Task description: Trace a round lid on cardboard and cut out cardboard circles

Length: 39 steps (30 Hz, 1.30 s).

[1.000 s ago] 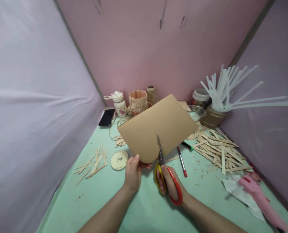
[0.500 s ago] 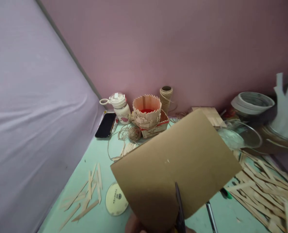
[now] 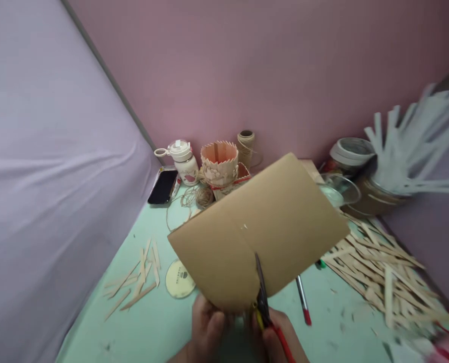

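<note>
A brown cardboard sheet [image 3: 284,217] is held tilted above the table, its near left edge gripped by my left hand [image 3: 206,322]. My right hand [image 3: 279,335] is closed around scissors [image 3: 262,297] with red and yellow on the handles. One dark blade lies over the cardboard's face, and a cut runs in from the near edge beside it. A faint line crosses the sheet to a small pale scuff. Beneath the sheet's left side, a round pale lid with dark print [image 3: 180,279] rests on the table. The fingers under the cardboard are partly hidden.
Thin wooden strips [image 3: 379,267] pile up at right; shorter pieces [image 3: 139,275] lie at left. A brush [image 3: 303,300] lies right of my hands. Behind stand a white bottle [image 3: 186,164], a wooden-strip cup [image 3: 219,164], twine spool [image 3: 246,148], phone [image 3: 164,186] and clear bowl [image 3: 341,190].
The view has shifted, so both hands and the scissors' red handle now show. The cardboard and scissors sit higher and further left in the picture. Both hands keep their hold.
</note>
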### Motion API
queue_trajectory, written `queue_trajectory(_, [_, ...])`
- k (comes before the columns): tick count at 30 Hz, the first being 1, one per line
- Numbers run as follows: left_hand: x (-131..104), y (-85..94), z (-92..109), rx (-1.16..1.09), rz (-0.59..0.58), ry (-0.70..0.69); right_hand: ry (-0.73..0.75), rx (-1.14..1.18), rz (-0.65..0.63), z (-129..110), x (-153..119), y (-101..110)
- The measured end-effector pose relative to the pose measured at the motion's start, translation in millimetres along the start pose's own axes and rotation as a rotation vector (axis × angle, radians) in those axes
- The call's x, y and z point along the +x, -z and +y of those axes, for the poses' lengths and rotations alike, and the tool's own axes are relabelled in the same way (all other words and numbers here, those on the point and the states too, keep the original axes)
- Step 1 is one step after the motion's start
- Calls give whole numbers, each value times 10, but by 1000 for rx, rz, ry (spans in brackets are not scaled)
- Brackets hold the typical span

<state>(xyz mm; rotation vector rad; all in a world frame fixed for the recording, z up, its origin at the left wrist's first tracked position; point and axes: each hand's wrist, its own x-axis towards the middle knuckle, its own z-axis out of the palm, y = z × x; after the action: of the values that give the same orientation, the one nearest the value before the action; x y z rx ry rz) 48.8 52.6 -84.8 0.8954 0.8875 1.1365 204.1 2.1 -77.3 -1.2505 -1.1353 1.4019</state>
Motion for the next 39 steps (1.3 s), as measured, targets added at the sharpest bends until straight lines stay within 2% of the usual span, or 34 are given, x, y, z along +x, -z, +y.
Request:
queue_trajectory(2, [58,-4,-26,-36,74,31,53,-30,7,-59,-4,-52])
queue_trajectory(5, [133,-85,41,-97,137,-47,104,-115,59,-126,-12,-98])
queue_trajectory(8, [156,-226,246,-207,109,-63,142,-226,143,-161,-11,-105])
queue_trajectory(11, [123,-335,457,-325,52,20,165,-279,189,-178,-18,-107])
queue_trajectory(14, [78,-347,564,-347,10,91,176,-268,193,-185,-49,-126])
queue_trajectory(22, [14,-196,646,-266,-32,40,181,-74,-57,-216,-79,-190])
queue_trajectory(31, [49,-179,624,-219,-60,78,133,59,-29,-230,-105,-201])
queue_trajectory(39, [41,-171,593,-178,-98,102,123,-35,14,-254,-125,-134])
